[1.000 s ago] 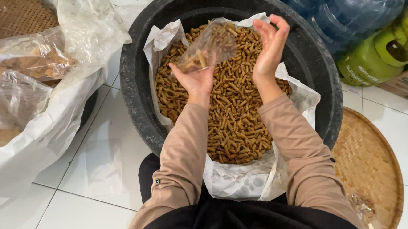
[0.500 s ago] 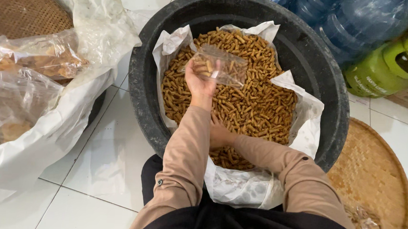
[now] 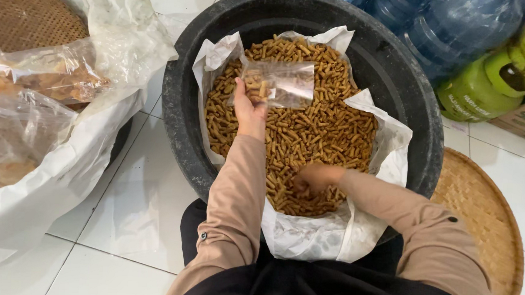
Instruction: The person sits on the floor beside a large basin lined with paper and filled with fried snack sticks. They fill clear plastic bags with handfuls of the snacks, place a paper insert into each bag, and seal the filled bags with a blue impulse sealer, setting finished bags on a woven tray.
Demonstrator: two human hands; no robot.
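Observation:
A black tub (image 3: 180, 106) lined with a white plastic sheet (image 3: 385, 131) holds a heap of brown stick snacks (image 3: 312, 132). My left hand (image 3: 248, 107) holds a small clear plastic bag (image 3: 278, 81) above the heap; a few sticks lie inside the bag. My right hand (image 3: 312, 180) is down in the snacks near the tub's near rim, its fingers curled into the pile. Both arms wear tan sleeves.
At left, a large white plastic sheet (image 3: 48, 171) carries clear bags of pale chips (image 3: 42, 79) over a woven tray (image 3: 21, 14). Another woven tray (image 3: 482, 222) lies at right. Blue water jugs (image 3: 452, 25) and a green gas cylinder (image 3: 491, 82) stand behind the tub.
My right hand has dropped from above the small bag down into the snack pile near me. My left hand has turned the bag level and kept holding it.

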